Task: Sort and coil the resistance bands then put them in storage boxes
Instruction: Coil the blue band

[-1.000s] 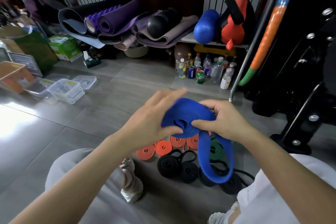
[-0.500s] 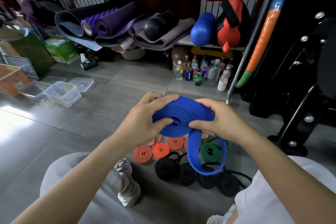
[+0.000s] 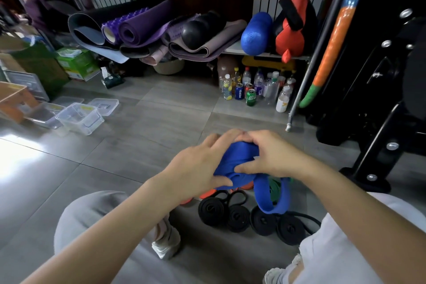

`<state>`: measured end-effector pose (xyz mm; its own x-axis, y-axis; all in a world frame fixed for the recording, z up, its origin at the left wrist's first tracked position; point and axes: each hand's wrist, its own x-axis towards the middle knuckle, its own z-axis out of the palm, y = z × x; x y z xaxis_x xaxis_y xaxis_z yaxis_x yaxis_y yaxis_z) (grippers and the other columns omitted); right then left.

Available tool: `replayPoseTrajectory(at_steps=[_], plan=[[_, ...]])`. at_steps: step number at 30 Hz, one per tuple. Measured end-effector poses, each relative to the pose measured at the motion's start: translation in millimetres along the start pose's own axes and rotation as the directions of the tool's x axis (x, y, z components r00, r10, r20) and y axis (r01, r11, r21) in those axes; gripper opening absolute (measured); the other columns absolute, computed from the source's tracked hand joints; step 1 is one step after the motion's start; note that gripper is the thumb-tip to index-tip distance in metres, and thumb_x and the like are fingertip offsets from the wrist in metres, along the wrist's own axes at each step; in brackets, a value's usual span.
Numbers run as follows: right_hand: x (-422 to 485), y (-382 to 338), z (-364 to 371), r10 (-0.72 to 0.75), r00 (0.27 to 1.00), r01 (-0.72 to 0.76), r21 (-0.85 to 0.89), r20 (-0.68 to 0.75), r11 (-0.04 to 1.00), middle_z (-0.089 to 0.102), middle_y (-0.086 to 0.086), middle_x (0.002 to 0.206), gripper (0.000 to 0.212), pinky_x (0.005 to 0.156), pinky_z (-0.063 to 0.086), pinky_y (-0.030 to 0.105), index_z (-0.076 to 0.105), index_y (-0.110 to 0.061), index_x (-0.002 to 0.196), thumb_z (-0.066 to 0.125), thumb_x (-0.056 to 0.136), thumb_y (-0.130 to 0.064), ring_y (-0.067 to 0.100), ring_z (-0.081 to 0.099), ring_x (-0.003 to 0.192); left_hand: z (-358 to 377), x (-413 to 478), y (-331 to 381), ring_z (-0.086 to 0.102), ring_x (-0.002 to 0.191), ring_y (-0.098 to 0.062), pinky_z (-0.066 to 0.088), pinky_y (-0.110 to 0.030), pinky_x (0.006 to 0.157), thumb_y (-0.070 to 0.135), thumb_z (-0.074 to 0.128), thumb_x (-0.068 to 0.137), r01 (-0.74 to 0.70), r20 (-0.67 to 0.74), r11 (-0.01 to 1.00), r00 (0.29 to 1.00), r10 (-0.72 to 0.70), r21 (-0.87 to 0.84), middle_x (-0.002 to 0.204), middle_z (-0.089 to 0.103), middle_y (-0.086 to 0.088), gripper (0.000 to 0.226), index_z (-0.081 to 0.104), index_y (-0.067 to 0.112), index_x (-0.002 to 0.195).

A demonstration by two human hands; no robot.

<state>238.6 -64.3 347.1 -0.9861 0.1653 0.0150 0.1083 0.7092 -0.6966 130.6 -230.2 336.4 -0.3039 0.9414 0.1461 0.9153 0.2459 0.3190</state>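
Note:
A wide blue resistance band is partly rolled into a coil between both hands, above the floor. My left hand wraps the coil from the left, thumb underneath. My right hand grips it from the right, thumb pressed on the coil's face. The band's loose tail hangs down in a loop. Below on the floor lie several coiled black bands, orange coils mostly hidden by my hands, and a green band. Clear plastic storage boxes stand at the left.
Lids lie beside the boxes, an orange crate further left. Bottles and cans stand by a shelf of rolled mats. A black machine frame fills the right. My legs in light trousers frame the bands.
Both hands have closed tighter round the blue coil and the coil has turned, so more band is wound in. The hanging tail is shorter than a second ago.

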Motion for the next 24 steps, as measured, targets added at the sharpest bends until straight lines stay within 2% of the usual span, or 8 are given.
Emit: replayPoseTrajectory(at_steps=[3, 7, 11, 14, 17, 19, 21, 24], plan=[[2.8, -0.9, 6.5, 0.044, 0.999, -0.045, 0.057, 0.007, 0.997, 0.064, -0.014, 0.093, 0.049, 0.072, 0.054, 0.032, 0.046, -0.037, 0.099, 0.080, 0.064, -0.036, 0.005, 0.062, 0.081, 0.4, 6.0, -4.0, 0.061, 0.091, -0.022, 0.041, -0.025, 0.073, 0.035, 0.064, 0.085, 0.021, 0.114, 0.996, 0.993, -0.031, 0.091, 0.120, 0.054, -0.003, 0.095, -0.010, 0.041, 0.142], [-2.2, 14.4, 9.8, 0.122, 0.991, -0.112, 0.146, -0.062, 0.983, 0.051, -0.030, 0.106, 0.067, 0.082, 0.048, 0.024, 0.034, -0.053, 0.106, 0.078, 0.057, -0.051, -0.012, 0.050, 0.100, 3.0, -5.8, -17.6, 0.054, 0.077, -0.021, 0.041, -0.025, 0.070, 0.029, 0.056, 0.091, 0.012, 0.060, 0.999, 0.998, -0.015, 0.046, 0.102, 0.045, 0.002, 0.100, -0.032, 0.059, 0.127], [-16.8, 49.3, 14.6, 0.300, 0.949, -0.278, 0.193, -0.096, 0.941, 0.057, -0.017, 0.102, 0.051, 0.076, 0.050, 0.026, 0.048, -0.038, 0.093, 0.084, 0.058, -0.041, -0.001, 0.058, 0.089, 6.8, -16.2, -31.0, 0.048, 0.073, -0.018, 0.041, -0.025, 0.071, 0.029, 0.051, 0.094, 0.011, -0.003, 0.999, 1.000, -0.011, 0.031, 0.102, 0.041, 0.003, 0.089, -0.025, 0.062, 0.126], [-25.3, 69.5, 20.9, 0.391, 0.917, -0.385, 0.081, -0.078, 0.919, 0.065, -0.004, 0.085, 0.031, 0.067, 0.049, 0.033, 0.055, -0.029, 0.081, 0.082, 0.065, -0.029, 0.016, 0.063, 0.077, 7.4, -18.1, -39.4, 0.050, 0.077, -0.018, 0.039, -0.024, 0.073, 0.032, 0.052, 0.093, 0.079, -0.034, 0.995, 0.996, -0.081, -0.056, 0.101, 0.041, 0.005, 0.079, -0.010, 0.070, 0.123], [-27.8, 76.2, 27.3, 0.444, 0.894, -0.381, 0.416, -0.062, 0.826, 0.070, 0.002, 0.080, 0.019, 0.069, 0.055, 0.034, 0.063, -0.017, 0.086, 0.077, 0.075, -0.009, 0.015, 0.066, 0.070, 5.1, -18.1, -49.5, 0.051, 0.076, -0.018, 0.040, -0.024, 0.073, 0.030, 0.053, 0.092, 0.100, -0.087, 0.993, 0.991, -0.105, -0.065, 0.100, 0.041, 0.006, 0.078, -0.006, 0.067, 0.127], [-25.7, 76.9, 27.3, 0.470, 0.879, -0.337, 0.592, -0.081, 0.732, 0.070, -0.004, 0.080, 0.022, 0.063, 0.057, 0.022, 0.063, -0.022, 0.090, 0.073, 0.079, -0.006, 0.004, 0.067, 0.067, 4.2, -18.4, -54.2, 0.049, 0.076, -0.015, 0.037, -0.022, 0.071, 0.030, 0.054, 0.092, 0.097, -0.076, 0.994, 0.992, -0.101, -0.054, 0.100, 0.040, 0.007, 0.078, -0.006, 0.065, 0.128], [-22.7, 77.3, 23.5, 0.461, 0.880, -0.287, 0.644, -0.115, 0.709, 0.071, -0.009, 0.076, 0.023, 0.060, 0.055, 0.017, 0.062, -0.027, 0.092, 0.069, 0.082, -0.007, 0.002, 0.068, 0.068, 5.0, -19.4, -58.5, 0.048, 0.076, -0.014, 0.033, -0.019, 0.070, 0.031, 0.054, 0.092, 0.103, -0.039, 0.994, 0.994, -0.105, -0.040, 0.100, 0.040, 0.008, 0.078, -0.006, 0.066, 0.127], [-22.8, 77.5, 16.1, 0.438, 0.894, -0.234, 0.733, -0.097, 0.639, 0.074, 0.001, 0.079, 0.024, 0.064, 0.057, 0.023, 0.057, -0.020, 0.098, 0.068, 0.082, -0.007, 0.013, 0.071, 0.074, 7.6, -23.1, -67.7, 0.049, 0.077, -0.013, 0.033, -0.018, 0.070, 0.030, 0.054, 0.093, 0.120, -0.008, 0.992, 0.993, -0.121, -0.045, 0.101, 0.040, 0.008, 0.079, -0.007, 0.065, 0.129]])
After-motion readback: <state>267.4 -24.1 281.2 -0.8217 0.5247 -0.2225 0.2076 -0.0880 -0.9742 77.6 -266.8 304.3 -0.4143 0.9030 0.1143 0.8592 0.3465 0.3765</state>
